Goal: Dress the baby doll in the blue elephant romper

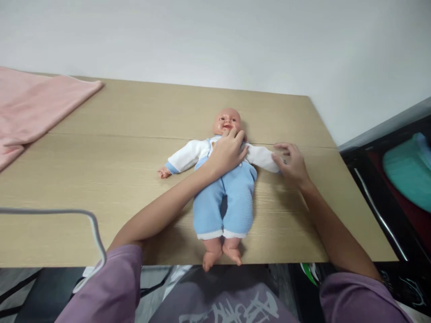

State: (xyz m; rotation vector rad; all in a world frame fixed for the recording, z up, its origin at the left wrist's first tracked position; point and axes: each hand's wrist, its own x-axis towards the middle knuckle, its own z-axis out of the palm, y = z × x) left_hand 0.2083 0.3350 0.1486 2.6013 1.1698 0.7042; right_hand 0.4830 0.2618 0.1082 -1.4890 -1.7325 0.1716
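Observation:
A baby doll (225, 197) in a white top and light blue romper lies on its back on the wooden table (101, 179), head towards the wall, feet over the near edge. My left hand (229, 150) rests on the doll's chest just under its chin, fingers curled onto the clothing. My right hand (291, 163) is closed around the end of the doll's white sleeve at its outstretched arm, hiding the doll's hand. The doll's other arm (180, 160) lies stretched out to the left.
A pink cloth (30, 107) lies on the table's far left corner. A white cable (84, 220) loops over the near left edge. To the right, beside the table, stands a dark container holding a teal object (409, 170).

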